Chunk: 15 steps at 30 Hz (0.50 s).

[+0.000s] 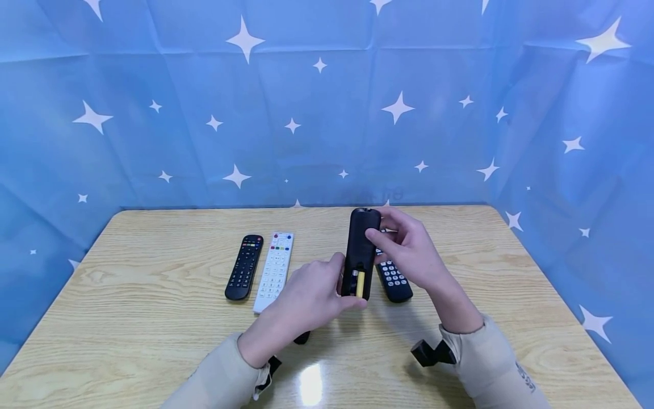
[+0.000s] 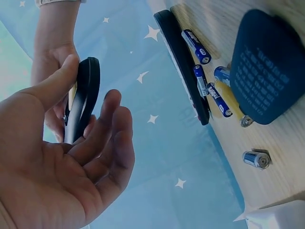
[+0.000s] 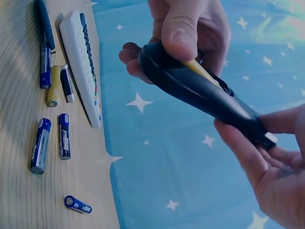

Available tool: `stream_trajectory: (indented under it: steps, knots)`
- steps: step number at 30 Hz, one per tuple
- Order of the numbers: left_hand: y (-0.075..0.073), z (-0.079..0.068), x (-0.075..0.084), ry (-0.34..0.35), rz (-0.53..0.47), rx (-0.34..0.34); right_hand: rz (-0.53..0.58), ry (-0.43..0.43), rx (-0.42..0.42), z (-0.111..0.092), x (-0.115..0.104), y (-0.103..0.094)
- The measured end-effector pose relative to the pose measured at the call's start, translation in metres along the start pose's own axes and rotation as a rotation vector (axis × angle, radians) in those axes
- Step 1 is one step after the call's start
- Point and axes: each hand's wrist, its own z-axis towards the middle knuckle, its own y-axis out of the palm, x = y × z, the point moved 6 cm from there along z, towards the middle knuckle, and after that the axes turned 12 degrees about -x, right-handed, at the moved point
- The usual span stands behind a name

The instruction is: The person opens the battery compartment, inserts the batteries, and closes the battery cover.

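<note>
Both hands hold a black remote control [image 1: 363, 244] above the table, its back toward the head camera. A yellow battery [image 1: 360, 284] lies in the uncovered compartment at its lower end; the compartment's left side shows dark. My left hand [image 1: 314, 289] grips that lower end, and in the right wrist view its thumb [image 3: 183, 38] presses at the yellow battery. My right hand [image 1: 409, 250] pinches the upper end, thumb on the back and fingers behind. Below, several blue batteries [image 3: 41, 145] and another yellow battery [image 3: 54, 86] lie on the table, hidden in the head view.
To the left lie a black remote [image 1: 244, 267] and a white remote [image 1: 275, 270]. Another black remote [image 1: 395, 281] with white buttons lies behind the held one, partly covered. Starred blue cloth [image 1: 327, 142] hangs behind the wooden table [image 1: 153, 318].
</note>
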Motion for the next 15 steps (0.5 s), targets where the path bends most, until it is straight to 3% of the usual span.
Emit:
stream_trajectory:
  steps: [15]
  knots:
    - [-0.005,-0.001,-0.001,0.063,-0.174,0.013,0.019,-0.057,0.004,0.0,-0.012,0.002]
